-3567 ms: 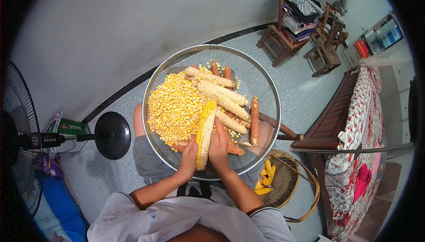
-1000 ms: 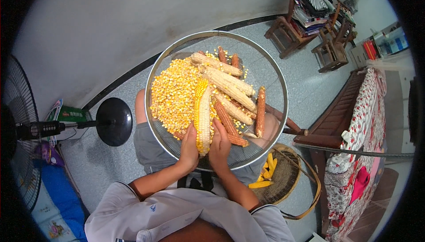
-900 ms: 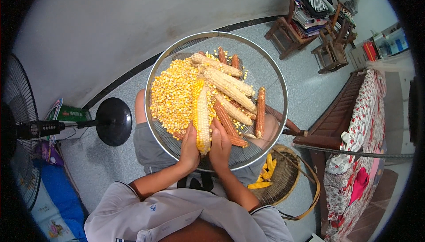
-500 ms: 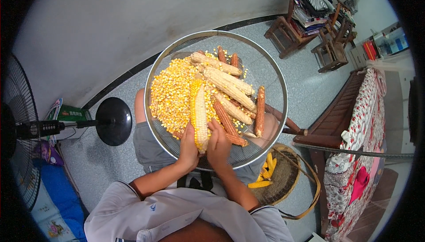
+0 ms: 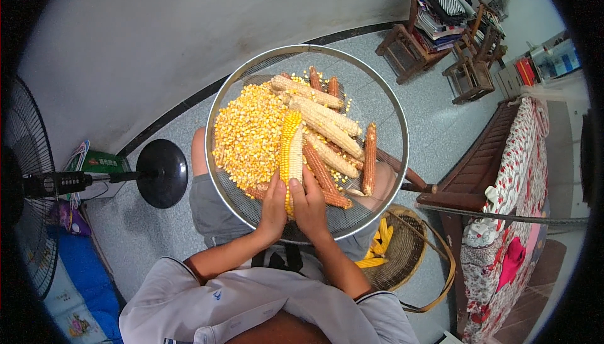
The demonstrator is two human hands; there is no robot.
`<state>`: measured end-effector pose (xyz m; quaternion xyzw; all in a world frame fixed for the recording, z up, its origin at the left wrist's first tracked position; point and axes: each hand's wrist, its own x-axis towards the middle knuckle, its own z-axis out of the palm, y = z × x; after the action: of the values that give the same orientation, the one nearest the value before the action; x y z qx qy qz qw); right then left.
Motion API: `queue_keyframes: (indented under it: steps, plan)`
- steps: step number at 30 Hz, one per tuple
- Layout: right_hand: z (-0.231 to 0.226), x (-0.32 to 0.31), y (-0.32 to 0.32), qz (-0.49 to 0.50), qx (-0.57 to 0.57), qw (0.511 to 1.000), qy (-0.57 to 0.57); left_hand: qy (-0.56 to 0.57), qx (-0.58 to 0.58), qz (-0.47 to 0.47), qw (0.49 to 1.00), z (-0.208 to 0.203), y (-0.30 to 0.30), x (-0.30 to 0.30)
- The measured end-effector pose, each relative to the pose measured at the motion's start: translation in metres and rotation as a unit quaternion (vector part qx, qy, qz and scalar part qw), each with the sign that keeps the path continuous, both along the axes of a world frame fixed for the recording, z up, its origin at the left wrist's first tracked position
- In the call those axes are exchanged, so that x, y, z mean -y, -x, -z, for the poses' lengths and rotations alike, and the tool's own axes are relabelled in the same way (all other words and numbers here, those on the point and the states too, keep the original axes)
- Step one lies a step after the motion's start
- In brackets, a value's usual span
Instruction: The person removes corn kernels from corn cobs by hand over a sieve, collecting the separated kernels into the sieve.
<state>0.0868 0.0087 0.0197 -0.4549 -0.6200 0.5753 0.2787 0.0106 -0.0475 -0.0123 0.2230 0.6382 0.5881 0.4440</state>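
A: We are gripping 1 yellow cob (image 5: 290,149) in both hands: the left hand (image 5: 272,209) and right hand (image 5: 310,205) are closing round its near end, over the round mesh sieve (image 5: 390,117) on our lap.

B: How far along are we judging the shelling?

A: Well on. Loose kernels (image 5: 248,133) are covering the sieve's left half, and about 8 bare cobs (image 5: 327,127), pale and reddish, are lying to the right.

B: And what is remaining?

A: This cob is keeping nearly all its kernels, and more yellow cobs are waiting in the basket (image 5: 402,256) by our right knee.
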Motion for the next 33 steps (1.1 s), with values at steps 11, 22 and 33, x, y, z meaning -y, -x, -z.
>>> queue_keyframes:
  steps: [11,22,33]
  plan:
    - [0.007,0.019,-0.012,-0.046,-0.02,0.99,-0.131,-0.036,0.199,-0.039,0.979,-0.014,0.001,-0.009]
    - [0.018,0.005,-0.014,0.065,-0.069,0.996,0.001,-0.056,0.286,-0.045,0.956,-0.012,0.005,-0.009]
    - [-0.009,-0.058,-0.004,0.112,-0.23,0.967,0.02,-0.089,-0.048,0.155,0.983,-0.001,0.0,0.025]
